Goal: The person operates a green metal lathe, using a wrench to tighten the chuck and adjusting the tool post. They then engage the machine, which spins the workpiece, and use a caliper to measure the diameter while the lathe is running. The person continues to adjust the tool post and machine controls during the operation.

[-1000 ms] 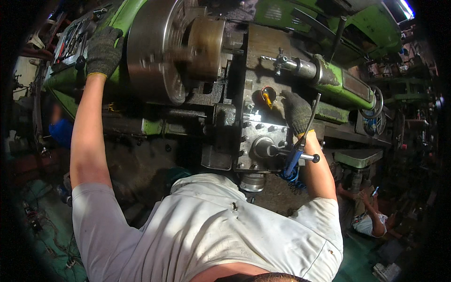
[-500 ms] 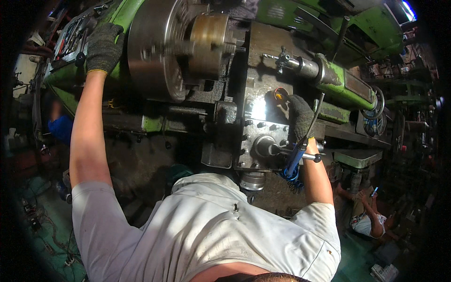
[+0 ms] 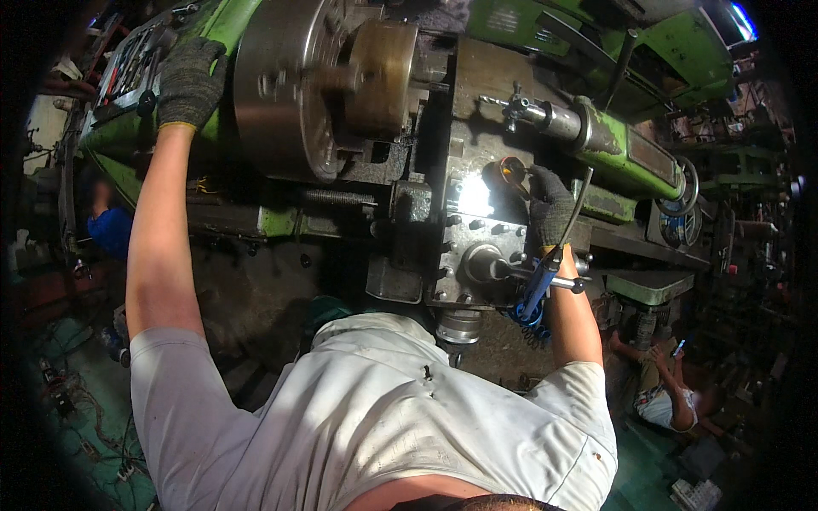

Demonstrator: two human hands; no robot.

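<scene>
My left hand, in a dark knitted glove, lies with its fingers stretched out on the green headstock of a lathe, beside a black lever knob. To its right is the large steel chuck, its jaws smeared by motion, with a brownish metal cylinder in it. My gloved right hand is over the carriage, its fingers curled at the right side of a small round container with something orange in it. What those fingers hold is hidden. A blue air gun hangs close below that wrist.
Nearest me on the carriage is the square tool post with its clamping handle. A drill bit points left from the green tailstock. Tools fill a tray at far left. Another person sits at lower right.
My right hand has drawn back slightly and its fingers are more curled beside the round container. My left hand stays on the headstock.
</scene>
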